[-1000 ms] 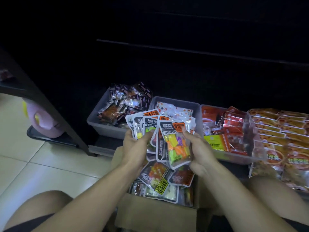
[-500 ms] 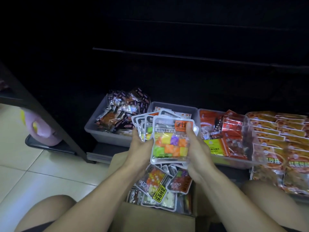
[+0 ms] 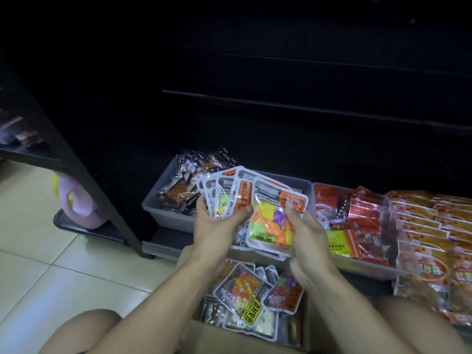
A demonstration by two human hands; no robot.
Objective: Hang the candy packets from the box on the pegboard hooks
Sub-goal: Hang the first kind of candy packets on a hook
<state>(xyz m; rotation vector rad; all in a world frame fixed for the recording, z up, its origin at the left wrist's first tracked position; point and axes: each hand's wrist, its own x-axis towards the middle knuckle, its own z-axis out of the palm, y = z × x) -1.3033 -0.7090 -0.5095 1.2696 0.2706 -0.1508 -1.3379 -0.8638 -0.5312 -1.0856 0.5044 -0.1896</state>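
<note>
I can't make out anything on the dark wall [image 3: 281, 72] above the bins; hooks, if any, are lost in shadow. My left hand [image 3: 217, 226] covers the lower ends of the fanned packets [image 3: 224, 195], so I can't count them. The box [image 3: 229, 338] runs off the bottom edge. The orange packs [image 3: 434, 226] are cut off at right. The print on the packets is too blurred to read.

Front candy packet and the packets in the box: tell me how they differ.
The front candy packet is held up, pinched by the right hand; the packets in the cardboard box lie loose, untouched. The front packet shows large pastel cubes; the box's top packet shows small round candies. Both have clear windows and white-edged dark printing.
</note>
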